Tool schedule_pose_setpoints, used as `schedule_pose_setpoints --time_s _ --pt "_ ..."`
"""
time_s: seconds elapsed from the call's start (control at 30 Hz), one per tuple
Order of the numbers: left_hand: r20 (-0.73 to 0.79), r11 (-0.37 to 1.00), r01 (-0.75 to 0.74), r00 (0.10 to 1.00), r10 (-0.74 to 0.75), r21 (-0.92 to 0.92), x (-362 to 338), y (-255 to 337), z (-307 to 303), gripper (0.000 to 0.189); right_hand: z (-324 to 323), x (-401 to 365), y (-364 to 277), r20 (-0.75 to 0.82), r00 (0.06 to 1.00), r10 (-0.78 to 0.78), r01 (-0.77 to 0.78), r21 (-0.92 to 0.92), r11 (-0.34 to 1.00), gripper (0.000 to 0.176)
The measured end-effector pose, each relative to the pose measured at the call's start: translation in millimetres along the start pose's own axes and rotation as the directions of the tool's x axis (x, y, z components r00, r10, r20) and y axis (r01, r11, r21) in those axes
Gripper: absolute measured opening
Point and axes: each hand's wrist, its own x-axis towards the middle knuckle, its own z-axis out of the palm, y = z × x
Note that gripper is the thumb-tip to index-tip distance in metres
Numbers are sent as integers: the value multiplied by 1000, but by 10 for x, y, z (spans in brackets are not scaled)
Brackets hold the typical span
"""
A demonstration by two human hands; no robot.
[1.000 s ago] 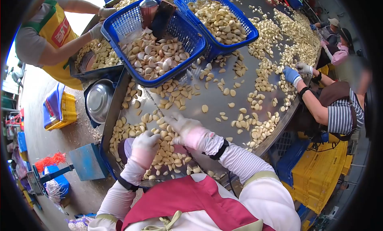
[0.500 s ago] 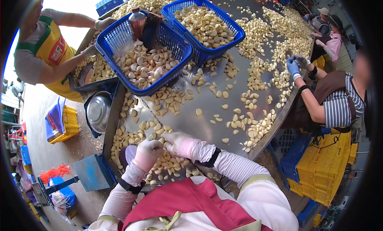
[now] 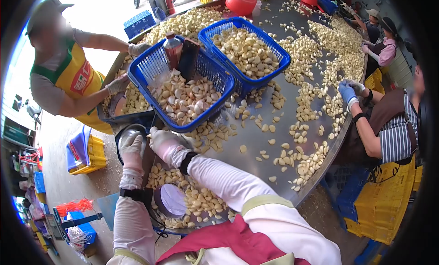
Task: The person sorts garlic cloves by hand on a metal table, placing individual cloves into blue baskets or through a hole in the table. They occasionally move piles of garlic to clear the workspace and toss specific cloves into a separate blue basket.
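My left hand (image 3: pixel 132 150), in a pale glove, is over the metal bowl (image 3: pixel 133 128) at the table's left edge and hides much of it. Its fingers look curled; what they hold, if anything, is hidden. Just to the right, my gloved right hand (image 3: pixel 165 145) is closed near the bowl's rim, below the front blue basket (image 3: pixel 183 124). Something small and pale shows at its fingertips, too small to name. Peeled garlic cloves (image 3: pixel 201 198) lie below my forearms, around a round pale-purple patch (image 3: pixel 173 201). Unpeeled-looking cloves (image 3: pixel 185 98) fill part of the front basket.
A bottle (image 3: pixel 173 50) and a dark flat object (image 3: pixel 188 59) stand in the front basket. Behind it, a second blue basket (image 3: pixel 287 63) holds cloves. One co-worker (image 3: pixel 77 77) works at left, another (image 3: pixel 388 123) at right. Yellow crates (image 3: pixel 379 205) stand at right.
Both hands have moved left and away from my body, from the clove pile to the metal bowl. The purple patch is now uncovered. The view has shifted left.
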Motion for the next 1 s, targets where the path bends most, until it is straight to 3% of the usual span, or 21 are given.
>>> schedule_pose_setpoints --time_s 0.03,0.07,0.13,0.17,0.3,0.33,0.4,0.47,0.53,0.6,0.63,0.67,0.73,0.8,0.83,0.9,0.93,0.97,1.0 --pt "96 995 -49 995 41 86 138 -50 -38 27 85 99 -29 -21 1000 9 -10 -19 1000 20" --pt "154 943 321 940 -305 -89 269 -173 -80 29 169 150 -13 -25 1000 -2 2 -19 1000 20" --pt "273 951 306 919 -286 -33 427 -416 -109 28 176 140 -50 30 999 36 -31 -139 990 19" --pt "261 921 385 897 -357 -63 432 -452 -108 25 169 121 -44 31 999 6 -1 -156 988 19" --pt "344 886 454 850 -399 -94 382 -145 -62 20 198 127 77 12 997 -77 78 -138 987 17" --pt "350 884 459 846 -403 -90 415 -126 -37 20 179 120 75 12 998 -69 70 -136 988 17" --pt "287 912 382 866 -410 152 482 -40 -11 17 130 110 24 67 997 -46 58 -188 981 16" --pt "270 932 296 899 -346 209 427 126 64 10 115 104 31 90 996 -2 21 -204 979 18" --pt "187 874 109 957 -221 474 478 -14 109 8 126 54 147 181 983 15 38 -282 959 22" --pt "196 842 86 955 -222 533 524 -177 9 18 297 17 231 282 959 -4 62 -195 979 23" --pt "36 966 165 984 -176 200 507 -292 -95 25 138 -105 197 398 913 -91 175 -179 968 27" --pt "-130 973 168 973 -190 -160 471 -381 -201 31 -148 -323 168 509 844 -169 277 -144 950 35" --pt "-310 683 241 754 -579 -689 296 -130 -499 29 -719 -605 367 397 842 -366 454 -157 877 48" --pt "-129 780 238 918 -376 -578 40 -637 -1280 15 -1020 -765 801 246 941 -232 300 -291 908 70" --pt "-140 776 243 910 -390 -581 -185 -593 -1339 15 -1136 -912 1023 284 920 -269 365 -379 850 79" --pt "-213 912 358 893 -397 -199 -528 -304 -1428 14 -1154 -1132 1086 325 896 -302 427 -448 786 88" --pt "-218 911 364 889 -402 -196 -626 -397 -1497 14 -1164 -1278 960 514 811 -279 503 -369 782 93" --pt "-221 936 349 910 -350 -46 -719 -563 -1551 15 -1128 -1439 877 680 688 -254 561 -276 780 97" --pt "-218 941 322 930 -295 100 -802 -742 -1566 15 -934 -1553 864 692 620 -369 652 -193 733 98"
